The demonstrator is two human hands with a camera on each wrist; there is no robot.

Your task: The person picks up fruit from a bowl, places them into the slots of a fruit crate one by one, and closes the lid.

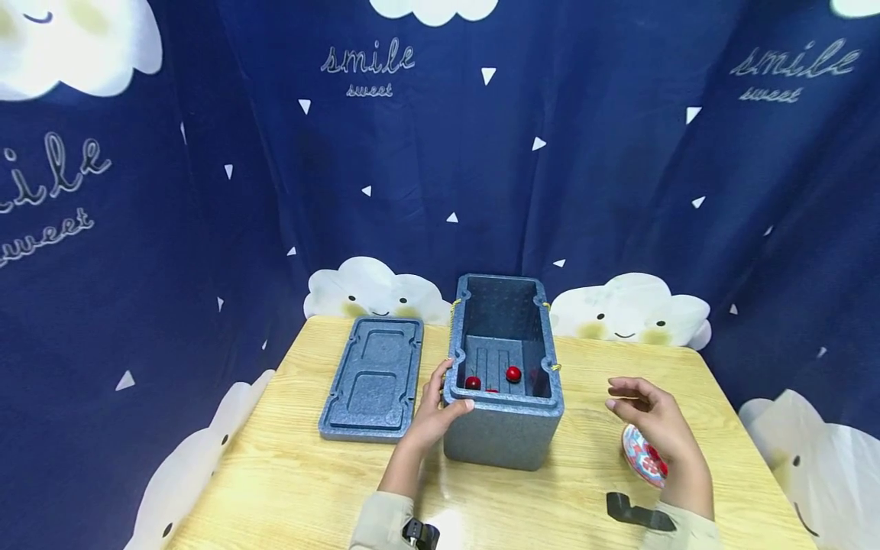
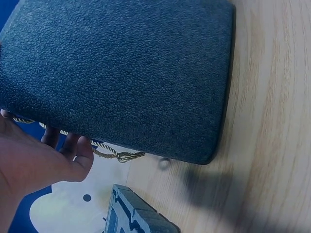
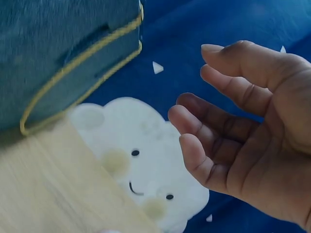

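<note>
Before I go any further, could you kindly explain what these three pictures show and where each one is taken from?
There is no machine here: a person works with two bare hands. The wide picture comes from a camera on the person's head; the other two come from cameras on each wrist. On the wooden table stands an open grey foam box with small red balls inside, its lid lying flat beside it. The left hand grips the box's near corner, thumb over the rim. The right hand hovers apart from the box, fingers relaxed and holding nothing, above a patterned red and blue dish. Blue cloud-print curtains surround the table.
</note>
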